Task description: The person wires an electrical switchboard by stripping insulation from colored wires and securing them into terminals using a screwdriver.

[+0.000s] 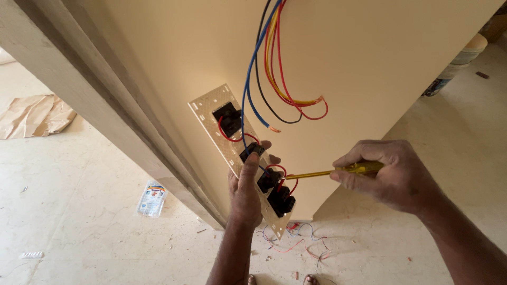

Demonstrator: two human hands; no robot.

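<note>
The big cream-coloured wall [359, 58] is filling most of the view, and a pale grey door frame [95, 100] is running down its left side. Below, the dusty pale stone floor [79, 221] is spreading out, and it is carrying a crumpled sheet of brown paper [31, 113], a small clear plastic packet [152, 198] and little cut bits of coloured wire [296, 244]. A white bucket [458, 63] is standing far off by the wall at the top right.

A long cream plastic switch plate with small holes [211, 108] is being held out from the wall, back side up, and black switch blocks [228, 119] are sitting in a row on it. A bunch of long blue, black, red and yellow wires [266, 58] is hanging down the wall, and some are running to the blocks.

The left hand [245, 190] is wrapping around the plate from below, with the fingers closed on its edge. The right hand [388, 171] is closed tight on a thin screwdriver with a clear yellow handle [338, 170], and its tip is pointing at a black block near the lower end of the plate.

It looks like a wire is being screwed into that block. The next move is calling for a steady plate and a small, straight turn, so the tip is not slipping off the tiny screw
</note>
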